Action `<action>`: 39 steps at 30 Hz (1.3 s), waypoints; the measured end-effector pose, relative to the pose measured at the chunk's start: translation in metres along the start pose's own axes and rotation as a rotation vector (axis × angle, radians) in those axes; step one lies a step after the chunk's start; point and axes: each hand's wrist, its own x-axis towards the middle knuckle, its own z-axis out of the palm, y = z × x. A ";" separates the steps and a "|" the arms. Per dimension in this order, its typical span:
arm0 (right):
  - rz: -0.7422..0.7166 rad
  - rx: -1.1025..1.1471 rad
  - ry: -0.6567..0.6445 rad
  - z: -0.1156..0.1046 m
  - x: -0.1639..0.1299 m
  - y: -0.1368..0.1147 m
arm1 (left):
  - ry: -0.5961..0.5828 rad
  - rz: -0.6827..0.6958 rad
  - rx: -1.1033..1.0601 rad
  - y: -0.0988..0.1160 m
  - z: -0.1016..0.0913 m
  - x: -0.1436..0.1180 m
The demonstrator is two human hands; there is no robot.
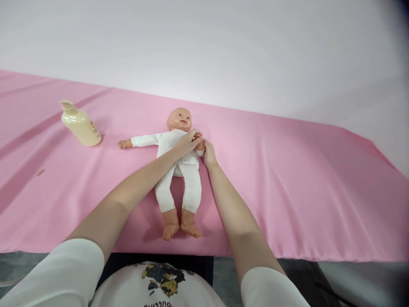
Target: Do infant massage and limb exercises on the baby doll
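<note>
Item: one doll (pixel 189 160), face up on your pink-draped counter (pixel 287 179), its bent arm (pixel 200 146) grasped by your left hand (pixel 185 143) and right hand (pixel 209 154); step, apparently arm handling; next move, seemingly calling for gentle, steady finger pressure.

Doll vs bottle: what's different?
The doll is larger and mostly white; the bottle is smaller and pale yellow. The doll lies face up; the bottle stands upright. The left hand and right hand are on the doll; neither touches the bottle. Doll and bottle share the pink cloth.
</note>
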 end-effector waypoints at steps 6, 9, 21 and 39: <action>0.022 0.056 -0.039 0.001 -0.005 -0.007 | -0.019 0.003 0.001 -0.002 0.000 0.000; 0.082 0.057 -0.046 0.000 -0.005 -0.009 | -0.011 0.003 0.003 -0.002 0.000 0.001; 0.141 0.178 -0.095 -0.002 -0.004 -0.010 | -0.009 0.065 0.094 -0.002 0.000 0.003; 0.166 0.550 0.345 -0.011 0.017 0.012 | -0.142 0.005 0.263 -0.004 0.002 -0.001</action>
